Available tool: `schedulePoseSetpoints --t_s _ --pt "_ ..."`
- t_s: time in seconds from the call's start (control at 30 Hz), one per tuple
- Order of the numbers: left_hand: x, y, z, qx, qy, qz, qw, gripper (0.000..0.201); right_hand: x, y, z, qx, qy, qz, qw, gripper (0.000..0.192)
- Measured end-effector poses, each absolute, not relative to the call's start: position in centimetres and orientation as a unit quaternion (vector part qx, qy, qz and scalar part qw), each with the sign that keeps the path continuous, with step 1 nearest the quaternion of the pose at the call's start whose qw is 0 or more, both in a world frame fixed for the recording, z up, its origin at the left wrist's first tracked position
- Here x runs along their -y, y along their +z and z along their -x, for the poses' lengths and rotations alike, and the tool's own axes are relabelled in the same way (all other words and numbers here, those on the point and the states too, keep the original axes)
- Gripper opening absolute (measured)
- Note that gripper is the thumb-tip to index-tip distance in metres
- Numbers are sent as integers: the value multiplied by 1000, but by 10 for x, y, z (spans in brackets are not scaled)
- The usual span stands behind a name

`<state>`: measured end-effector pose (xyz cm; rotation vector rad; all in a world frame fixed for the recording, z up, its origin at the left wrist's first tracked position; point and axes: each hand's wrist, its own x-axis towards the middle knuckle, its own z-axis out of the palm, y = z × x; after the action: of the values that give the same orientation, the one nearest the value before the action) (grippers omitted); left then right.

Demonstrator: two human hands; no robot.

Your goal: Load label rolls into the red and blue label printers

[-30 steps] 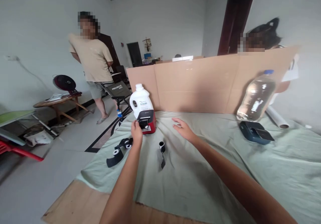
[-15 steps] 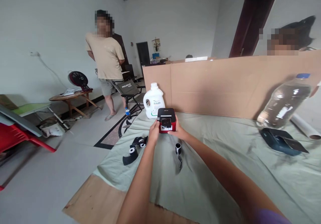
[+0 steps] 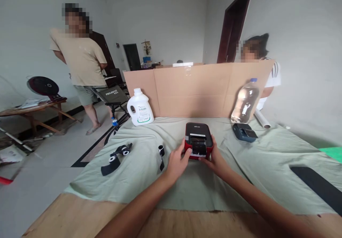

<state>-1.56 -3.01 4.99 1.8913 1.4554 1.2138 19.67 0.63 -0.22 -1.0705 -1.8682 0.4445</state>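
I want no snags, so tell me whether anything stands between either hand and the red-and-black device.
Nothing visible does: the left hand and the right hand hold the red-and-black device directly from either side. The small roll lies left of the left hand, apart from the device.

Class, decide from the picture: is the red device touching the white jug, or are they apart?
Apart. The head view shows cloth between the white jug and the red device, which the left hand and right hand hold.
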Motion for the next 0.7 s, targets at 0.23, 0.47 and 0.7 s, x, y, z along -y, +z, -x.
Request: schedulePoseSetpoints --t_s 0.23,0.47,0.7 --pt "42 12 15 -517 456 -674 266 57 10 -21 -198 756 149 457 445 110" --pt "42 8 18 -523 432 -682 273 59 10 -28 -199 754 169 452 446 112" --pt "36 21 23 -514 424 -714 214 39 11 -20 -201 735 221 454 453 112"
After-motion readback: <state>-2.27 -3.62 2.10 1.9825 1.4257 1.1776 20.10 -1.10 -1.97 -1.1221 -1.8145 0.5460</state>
